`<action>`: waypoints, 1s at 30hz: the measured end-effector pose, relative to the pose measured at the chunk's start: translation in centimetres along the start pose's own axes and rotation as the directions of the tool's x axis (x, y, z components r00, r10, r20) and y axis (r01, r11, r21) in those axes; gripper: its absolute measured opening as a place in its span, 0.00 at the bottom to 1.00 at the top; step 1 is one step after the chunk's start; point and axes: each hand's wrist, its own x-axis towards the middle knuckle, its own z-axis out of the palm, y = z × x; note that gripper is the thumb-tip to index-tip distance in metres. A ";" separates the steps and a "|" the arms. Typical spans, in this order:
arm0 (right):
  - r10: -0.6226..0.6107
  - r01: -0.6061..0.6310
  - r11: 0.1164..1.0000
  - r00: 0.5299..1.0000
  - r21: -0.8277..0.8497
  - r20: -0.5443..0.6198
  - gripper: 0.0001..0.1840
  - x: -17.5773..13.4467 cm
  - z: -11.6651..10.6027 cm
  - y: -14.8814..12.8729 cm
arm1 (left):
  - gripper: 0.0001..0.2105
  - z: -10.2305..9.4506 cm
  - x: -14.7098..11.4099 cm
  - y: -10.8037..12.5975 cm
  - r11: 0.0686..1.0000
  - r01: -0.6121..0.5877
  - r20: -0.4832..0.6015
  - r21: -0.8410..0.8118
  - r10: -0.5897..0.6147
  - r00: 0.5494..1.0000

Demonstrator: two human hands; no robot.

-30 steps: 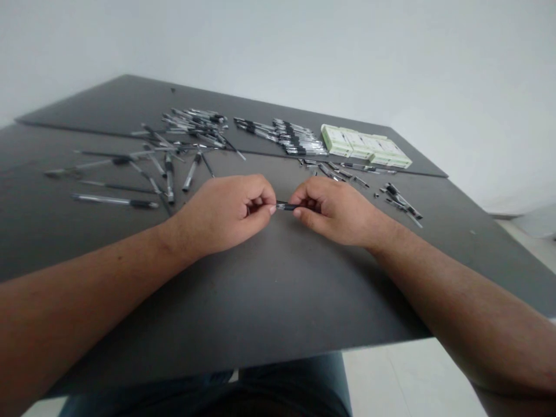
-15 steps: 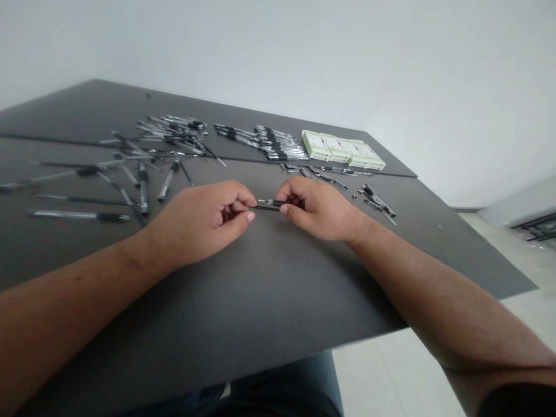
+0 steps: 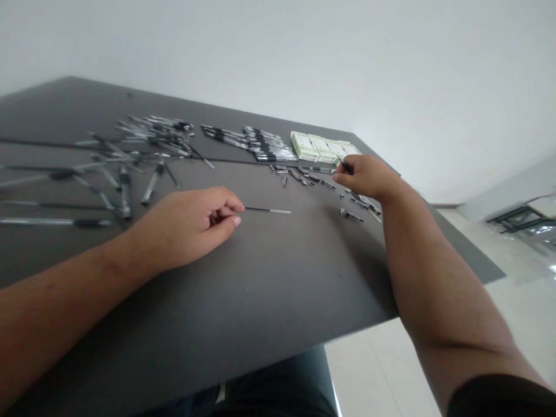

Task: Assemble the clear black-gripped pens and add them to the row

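Observation:
My left hand [image 3: 195,223] is closed in a pinch just above the grey table. From its fingertips a thin pen refill [image 3: 267,209] points to the right, dark near the fingers and pale at its far end. My right hand [image 3: 367,174] is stretched forward over the loose pen parts, near the green-and-white boxes. A short black piece [image 3: 347,167] shows between its thumb and fingers; its exact kind is hidden. Small pen parts [image 3: 353,216] lie on the table below that hand, and more small pen parts [image 3: 304,175] lie to its left.
A jumbled pile of clear pens with black grips [image 3: 160,132] lies at the back left. Loose pens and refills [image 3: 93,222] spread over the left side. Rows of pens [image 3: 269,145] lie beside the boxes [image 3: 306,147]. The table's front edge [image 3: 360,333] is close to me.
My right hand has left my left hand and moved right and forward with the black piece. The refill now shows at full length. Small parts have appeared on the table below my right hand.

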 end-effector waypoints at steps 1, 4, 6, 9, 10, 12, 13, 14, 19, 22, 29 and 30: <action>0.029 -0.026 0.998 0.998 -0.060 0.051 0.08 0.1 -0.1 0.7 | 0.15 0.0 0.0 0.0 1.000 -0.001 0.002 0.004 0.001 1.000; 0.110 -0.065 0.970 0.977 -0.235 0.182 0.10 0.4 0.0 2.2 | 0.15 0.0 0.0 -0.1 1.000 -0.001 0.012 0.002 0.001 1.000; 0.138 -0.063 0.949 0.964 -0.309 0.228 0.11 0.5 0.1 2.7 | 0.16 0.1 0.0 -0.3 1.000 0.003 0.024 0.002 -0.003 1.000; 0.153 -0.051 0.932 0.953 -0.358 0.261 0.12 0.8 0.6 2.9 | 0.16 0.2 -0.1 -0.4 1.000 0.005 0.042 0.017 -0.006 0.999; 0.156 -0.048 0.930 0.950 -0.365 0.271 0.12 0.9 0.9 3.0 | 0.16 0.2 -0.1 -0.5 1.000 0.004 0.047 0.020 -0.005 0.999; 0.159 -0.043 0.929 0.943 -0.368 0.291 0.11 1.2 1.3 3.1 | 0.16 0.2 -0.1 -0.6 1.000 -0.001 0.055 0.027 -0.001 0.998; 0.154 -0.035 0.932 0.940 -0.361 0.304 0.11 1.4 1.5 3.1 | 0.16 0.2 -0.1 -0.6 1.000 -0.005 0.056 0.030 0.003 0.998; 0.147 -0.028 0.935 0.937 -0.353 0.317 0.11 1.5 1.7 3.2 | 0.16 0.2 -0.1 -0.6 0.999 -0.011 0.055 0.031 0.009 0.998; 0.133 -0.015 0.936 0.940 -0.352 0.314 0.11 1.7 2.1 3.2 | 0.14 0.3 0.0 -0.8 0.999 -0.044 0.043 0.028 0.043 0.998; 0.138 -0.019 0.938 0.936 -0.347 0.323 0.10 1.6 2.1 3.0 | 0.14 0.3 0.0 -0.8 0.998 -0.049 0.039 0.034 0.048 0.998; 0.149 -0.024 0.937 0.930 -0.349 0.336 0.12 1.5 1.8 2.6 | 0.14 0.2 0.0 -0.7 0.997 -0.057 0.054 0.043 0.055 0.997; 0.148 -0.023 0.937 0.930 -0.349 0.337 0.12 1.5 1.8 2.5 | 0.14 0.2 0.0 -0.8 0.997 -0.057 0.056 0.044 0.055 0.997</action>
